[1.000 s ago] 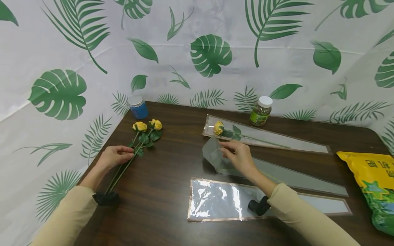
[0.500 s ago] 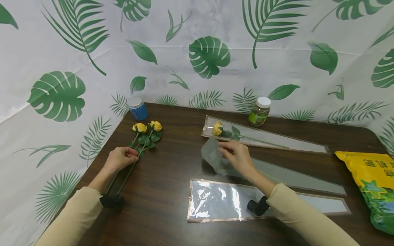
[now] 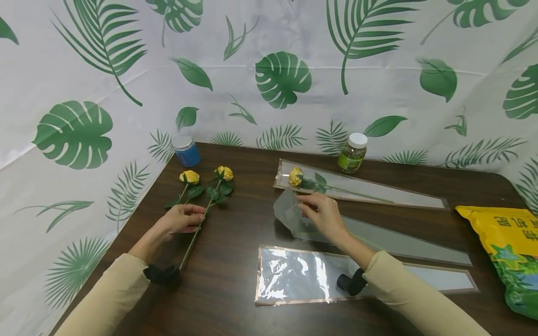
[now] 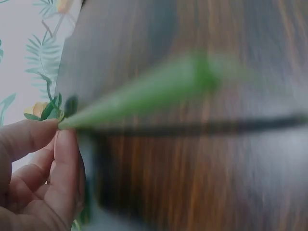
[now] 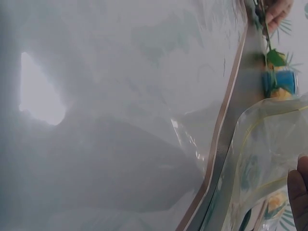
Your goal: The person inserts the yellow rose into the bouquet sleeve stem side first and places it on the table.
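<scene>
My left hand (image 3: 185,218) pinches the stem of a yellow rose (image 3: 224,173) between thumb and fingers, just below its leaves. In the left wrist view that green stem (image 4: 139,94) runs blurred toward the camera from the fingertips. A second yellow rose (image 3: 189,177) lies to the left, its stem mostly hidden behind the hand. My right hand (image 3: 321,212) pinches the wide end of a see-through flower sleeve (image 3: 287,207), whose mouth gapes toward the left. The right wrist view shows the raised clear film (image 5: 260,139) at the fingertips.
A third yellow rose (image 3: 295,177) lies along the farthest sleeve (image 3: 365,185). Another shiny sleeve (image 3: 294,275) lies nearest, under the right forearm. At the back stand a blue jar (image 3: 187,153) and a white-capped jar (image 3: 352,154). A yellow-green bag (image 3: 504,242) lies far right.
My left hand has moved right with one rose, drawing it apart from the other, which stays at the left. My right hand keeps its place on the sleeve.
</scene>
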Demonstrator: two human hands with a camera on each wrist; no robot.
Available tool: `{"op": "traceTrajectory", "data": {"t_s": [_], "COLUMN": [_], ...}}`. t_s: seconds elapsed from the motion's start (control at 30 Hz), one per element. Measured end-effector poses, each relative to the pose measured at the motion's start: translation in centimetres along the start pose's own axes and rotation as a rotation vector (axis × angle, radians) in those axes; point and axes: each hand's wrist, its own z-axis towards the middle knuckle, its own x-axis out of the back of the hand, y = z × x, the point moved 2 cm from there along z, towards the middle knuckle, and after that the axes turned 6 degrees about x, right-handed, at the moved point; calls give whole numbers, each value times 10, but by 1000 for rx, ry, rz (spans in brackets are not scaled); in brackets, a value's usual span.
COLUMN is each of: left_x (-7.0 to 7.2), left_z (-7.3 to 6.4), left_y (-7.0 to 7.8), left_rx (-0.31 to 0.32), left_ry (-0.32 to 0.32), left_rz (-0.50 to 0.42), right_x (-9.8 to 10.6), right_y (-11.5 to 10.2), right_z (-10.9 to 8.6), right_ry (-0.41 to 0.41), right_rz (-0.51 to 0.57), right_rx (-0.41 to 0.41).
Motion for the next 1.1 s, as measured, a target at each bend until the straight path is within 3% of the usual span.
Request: {"op": "traceTrajectory", "data": {"t_s": [0.13, 0.23, 0.4, 0.5, 0.63, 0.77, 1.1], "left_x": [-13, -26, -49, -61, -78, -94, -125], "left_z": [7, 12, 15, 14, 16, 21, 28], "left_y": [9, 26, 69, 91, 105, 107, 98], "left_rx": [-31, -92, -233, -330, -466, -538, -613], "left_ry": [-44, -21, 150, 258, 361, 428, 415], "left_rz": [-137, -329, -720, -851, -908, -902, -861], "right_x": [0, -1, -1, -2, -3, -3, -4], "right_y": [1, 0, -1, -2, -3, -4, -5], "right_z": [0, 1, 1, 1, 2, 2, 3], "right_ry": [2, 6, 3, 1, 4, 8, 11], "right_rz": [-6, -10, -12, -9, -7, -7, 4], "right_rx": [4, 7, 3, 0, -5, -5, 37]}}
